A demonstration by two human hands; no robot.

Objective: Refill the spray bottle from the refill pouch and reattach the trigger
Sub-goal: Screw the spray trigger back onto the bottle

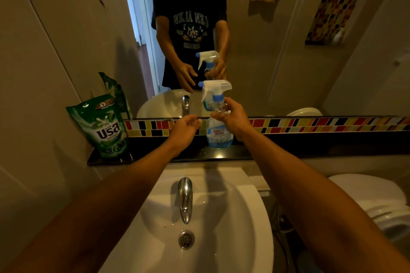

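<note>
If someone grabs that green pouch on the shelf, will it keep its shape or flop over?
The green refill pouch looks like soft film, creased at the top, so it would probably sag when gripped. It bulges as if full, so likely heavy. It stands on the black ledge near the wall, and might slump if nudged.

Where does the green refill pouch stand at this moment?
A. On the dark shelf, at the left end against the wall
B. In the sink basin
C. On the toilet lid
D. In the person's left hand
A: the green refill pouch stands upright on the dark shelf, far left, and neither hand touches it.
</note>
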